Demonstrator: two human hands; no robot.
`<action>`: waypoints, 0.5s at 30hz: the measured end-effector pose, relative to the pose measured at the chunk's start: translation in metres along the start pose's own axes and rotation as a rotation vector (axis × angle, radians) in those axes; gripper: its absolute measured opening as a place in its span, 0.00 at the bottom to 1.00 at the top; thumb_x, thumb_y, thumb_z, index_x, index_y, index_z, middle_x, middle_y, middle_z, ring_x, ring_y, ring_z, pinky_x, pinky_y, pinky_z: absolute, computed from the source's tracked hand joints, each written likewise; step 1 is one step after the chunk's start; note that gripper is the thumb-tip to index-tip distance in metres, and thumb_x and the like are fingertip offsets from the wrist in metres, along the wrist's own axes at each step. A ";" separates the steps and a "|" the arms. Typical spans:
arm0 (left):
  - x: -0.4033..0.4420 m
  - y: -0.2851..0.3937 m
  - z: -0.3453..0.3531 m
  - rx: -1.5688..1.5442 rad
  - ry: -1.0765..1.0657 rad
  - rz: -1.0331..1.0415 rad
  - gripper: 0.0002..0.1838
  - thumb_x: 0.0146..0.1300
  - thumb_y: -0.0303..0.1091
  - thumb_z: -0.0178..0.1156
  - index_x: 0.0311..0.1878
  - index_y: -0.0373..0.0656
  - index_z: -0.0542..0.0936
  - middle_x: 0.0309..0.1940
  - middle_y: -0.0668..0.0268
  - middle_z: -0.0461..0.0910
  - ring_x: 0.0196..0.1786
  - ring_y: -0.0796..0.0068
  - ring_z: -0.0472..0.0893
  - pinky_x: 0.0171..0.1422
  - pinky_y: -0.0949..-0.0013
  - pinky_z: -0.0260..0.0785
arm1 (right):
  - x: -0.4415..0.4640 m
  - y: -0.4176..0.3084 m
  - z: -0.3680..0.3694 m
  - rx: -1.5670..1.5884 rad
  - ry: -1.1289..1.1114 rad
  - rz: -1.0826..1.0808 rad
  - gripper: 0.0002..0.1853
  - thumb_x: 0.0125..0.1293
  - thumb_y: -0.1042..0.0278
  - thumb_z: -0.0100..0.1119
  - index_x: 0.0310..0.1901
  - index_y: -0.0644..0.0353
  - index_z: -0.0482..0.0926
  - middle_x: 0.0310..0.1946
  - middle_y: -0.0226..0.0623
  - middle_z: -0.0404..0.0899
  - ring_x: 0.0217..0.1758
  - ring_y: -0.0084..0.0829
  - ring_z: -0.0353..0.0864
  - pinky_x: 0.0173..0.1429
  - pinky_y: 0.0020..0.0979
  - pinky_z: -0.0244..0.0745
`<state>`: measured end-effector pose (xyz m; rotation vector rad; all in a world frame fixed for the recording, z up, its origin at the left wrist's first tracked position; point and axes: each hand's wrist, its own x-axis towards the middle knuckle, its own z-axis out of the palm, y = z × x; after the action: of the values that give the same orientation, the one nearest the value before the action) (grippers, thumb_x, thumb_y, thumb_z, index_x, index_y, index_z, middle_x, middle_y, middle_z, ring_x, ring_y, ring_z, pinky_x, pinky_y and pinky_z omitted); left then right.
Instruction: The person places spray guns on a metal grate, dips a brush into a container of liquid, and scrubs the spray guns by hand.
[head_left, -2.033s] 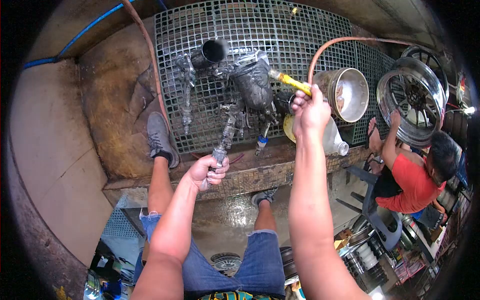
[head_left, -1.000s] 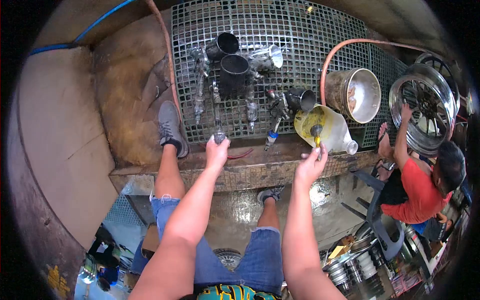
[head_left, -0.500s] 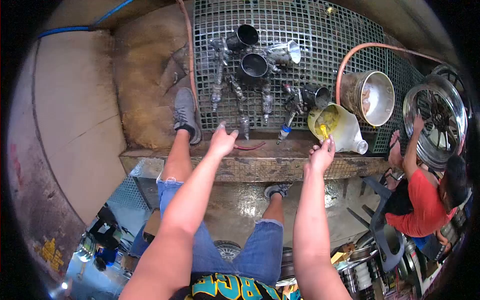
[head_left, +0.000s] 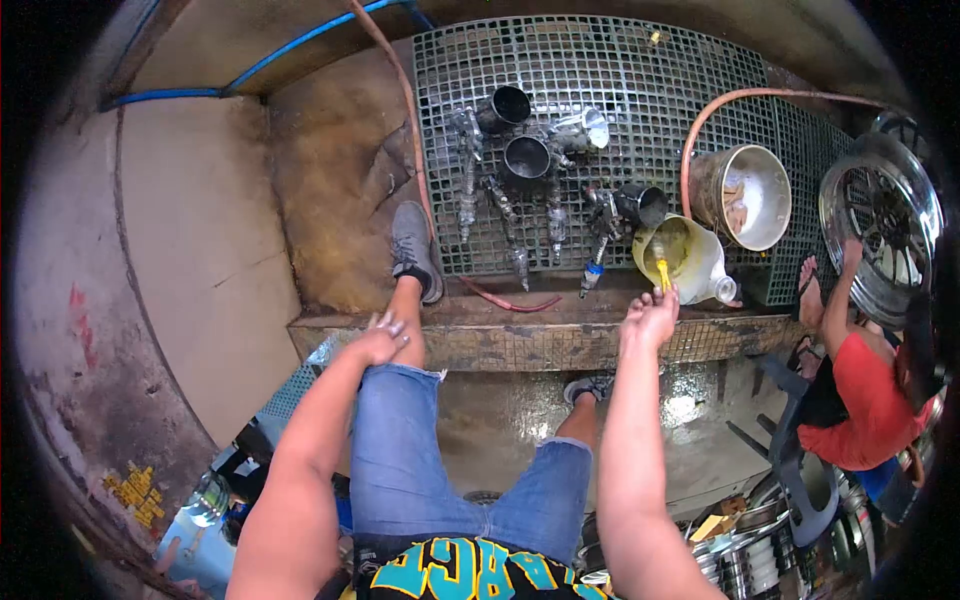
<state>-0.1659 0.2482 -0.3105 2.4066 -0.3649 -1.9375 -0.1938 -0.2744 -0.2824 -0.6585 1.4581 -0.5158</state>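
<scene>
In the head view, my right hand (head_left: 650, 318) is closed around the yellow handle of a brush (head_left: 663, 272). The brush's far end reaches into a cut-open whitish plastic jug (head_left: 708, 262) with yellowish liquid inside, lying with its capped neck toward the right. My left hand (head_left: 380, 338) rests on my left leg just below the knee, fingers stretched out and holding nothing. Past the hands, several dirty metal spray guns with round cups (head_left: 527, 158) lie on a green grating. The nearest spray gun (head_left: 602, 235), with a blue ring, lies left of the jug.
A metal bucket (head_left: 709, 185) with whitish contents tips beside the jug. Hoses (head_left: 515, 303) lie along the grating (head_left: 640, 95) and the tiled ledge (head_left: 480, 347). At right, a person in a red shirt (head_left: 862, 400) handles a wheel rim (head_left: 835, 205).
My left hand has drawn back from over the ledge onto my left leg. My right hand keeps the brush at the jug. The view has shifted slightly.
</scene>
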 end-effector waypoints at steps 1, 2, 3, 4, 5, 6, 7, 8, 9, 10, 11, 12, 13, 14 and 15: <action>-0.045 0.064 -0.060 -0.034 -0.033 -0.246 0.30 0.78 0.52 0.41 0.79 0.55 0.61 0.84 0.62 0.45 0.84 0.47 0.44 0.83 0.38 0.41 | -0.013 -0.006 0.000 0.011 0.007 -0.035 0.16 0.80 0.60 0.50 0.64 0.49 0.71 0.37 0.26 0.71 0.29 0.19 0.66 0.30 0.22 0.62; -0.035 0.053 -0.056 -0.040 -0.028 -0.248 0.30 0.78 0.52 0.41 0.79 0.55 0.61 0.84 0.62 0.45 0.84 0.47 0.44 0.83 0.38 0.41 | -0.027 -0.014 0.001 0.022 0.017 -0.071 0.16 0.80 0.59 0.49 0.64 0.50 0.71 0.37 0.25 0.71 0.29 0.19 0.66 0.30 0.23 0.62; -0.016 0.036 -0.044 0.199 0.194 -0.303 0.31 0.76 0.52 0.44 0.78 0.54 0.62 0.84 0.62 0.44 0.84 0.48 0.45 0.82 0.35 0.44 | -0.041 -0.020 0.001 0.020 0.007 -0.072 0.16 0.80 0.59 0.49 0.64 0.50 0.71 0.37 0.25 0.71 0.29 0.19 0.66 0.30 0.23 0.62; -0.012 0.036 -0.047 0.439 0.416 -0.355 0.32 0.74 0.52 0.47 0.78 0.52 0.62 0.84 0.62 0.44 0.84 0.48 0.46 0.80 0.33 0.46 | -0.053 -0.026 0.001 0.011 0.018 -0.079 0.16 0.80 0.59 0.50 0.64 0.51 0.72 0.37 0.25 0.72 0.29 0.19 0.66 0.31 0.23 0.62; -0.009 0.039 -0.045 0.344 0.608 -0.244 0.34 0.69 0.52 0.53 0.73 0.45 0.68 0.78 0.55 0.62 0.77 0.47 0.63 0.74 0.38 0.60 | -0.063 -0.032 0.005 0.002 0.031 -0.088 0.16 0.80 0.58 0.50 0.63 0.52 0.73 0.37 0.25 0.72 0.30 0.19 0.67 0.31 0.23 0.62; -0.027 0.070 -0.065 0.339 0.608 -0.241 0.34 0.69 0.52 0.53 0.73 0.45 0.68 0.78 0.55 0.62 0.77 0.47 0.63 0.74 0.38 0.60 | -0.072 -0.035 0.010 -0.001 0.031 -0.092 0.16 0.80 0.58 0.50 0.63 0.52 0.73 0.37 0.25 0.72 0.30 0.19 0.67 0.31 0.23 0.62; -0.052 0.115 -0.093 0.099 0.387 -0.172 0.32 0.69 0.51 0.54 0.70 0.42 0.71 0.69 0.52 0.71 0.70 0.46 0.71 0.70 0.42 0.66 | -0.082 -0.035 0.014 -0.008 -0.014 -0.098 0.16 0.80 0.58 0.50 0.63 0.53 0.74 0.36 0.25 0.73 0.30 0.18 0.67 0.31 0.23 0.62; -0.061 0.149 -0.105 -0.141 0.165 -0.104 0.30 0.68 0.50 0.55 0.67 0.39 0.75 0.60 0.49 0.80 0.63 0.45 0.79 0.66 0.46 0.71 | -0.090 -0.032 0.019 -0.018 -0.062 -0.103 0.16 0.80 0.58 0.50 0.62 0.53 0.75 0.35 0.25 0.73 0.30 0.18 0.68 0.31 0.23 0.62; -0.050 0.164 -0.082 -0.193 0.209 0.008 0.29 0.68 0.51 0.57 0.65 0.40 0.76 0.55 0.47 0.82 0.58 0.44 0.81 0.64 0.49 0.73 | -0.095 -0.026 0.026 -0.004 -0.122 -0.100 0.16 0.80 0.58 0.51 0.61 0.55 0.76 0.33 0.26 0.74 0.29 0.18 0.69 0.31 0.22 0.63; -0.041 0.179 -0.057 -0.245 0.253 0.121 0.28 0.68 0.51 0.58 0.63 0.40 0.78 0.49 0.45 0.85 0.52 0.43 0.84 0.61 0.52 0.75 | -0.097 -0.019 0.033 -0.012 -0.127 -0.098 0.16 0.80 0.58 0.51 0.61 0.55 0.76 0.33 0.26 0.74 0.29 0.18 0.69 0.31 0.22 0.63; -0.038 0.202 -0.055 -0.322 0.147 0.171 0.27 0.68 0.52 0.58 0.62 0.42 0.80 0.50 0.45 0.84 0.54 0.44 0.83 0.62 0.52 0.74 | -0.098 -0.010 0.041 -0.045 -0.238 -0.087 0.17 0.80 0.58 0.50 0.62 0.57 0.75 0.33 0.26 0.74 0.29 0.18 0.69 0.31 0.21 0.64; -0.034 0.224 -0.055 -0.399 0.039 0.224 0.26 0.68 0.53 0.59 0.61 0.45 0.81 0.51 0.46 0.84 0.55 0.45 0.83 0.62 0.51 0.74 | -0.098 -0.002 0.049 -0.080 -0.348 -0.079 0.17 0.80 0.58 0.50 0.62 0.58 0.75 0.33 0.27 0.74 0.29 0.17 0.69 0.32 0.21 0.65; -0.017 0.237 -0.043 -0.393 -0.030 0.296 0.26 0.68 0.54 0.59 0.60 0.45 0.81 0.50 0.46 0.84 0.54 0.45 0.83 0.62 0.51 0.74 | -0.104 0.003 0.064 -0.137 -0.380 -0.056 0.18 0.80 0.59 0.51 0.62 0.61 0.75 0.32 0.27 0.75 0.28 0.17 0.70 0.32 0.19 0.65; 0.000 0.246 -0.030 -0.390 -0.100 0.369 0.25 0.68 0.54 0.58 0.59 0.46 0.82 0.50 0.46 0.85 0.54 0.45 0.83 0.62 0.51 0.74 | -0.098 0.015 0.070 -0.200 -0.428 -0.081 0.17 0.80 0.61 0.51 0.61 0.62 0.76 0.31 0.27 0.75 0.28 0.17 0.70 0.32 0.19 0.66; 0.014 0.251 -0.022 -0.411 -0.105 0.374 0.25 0.68 0.54 0.58 0.59 0.46 0.82 0.50 0.46 0.85 0.54 0.45 0.83 0.62 0.51 0.74 | -0.096 0.023 0.080 -0.256 -0.468 -0.087 0.16 0.80 0.62 0.52 0.60 0.62 0.77 0.31 0.27 0.75 0.28 0.16 0.70 0.32 0.19 0.67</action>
<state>-0.1825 -0.0010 -0.2766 1.8377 -0.3479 -1.7668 -0.1213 -0.1847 -0.2286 -0.9770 1.0617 -0.2188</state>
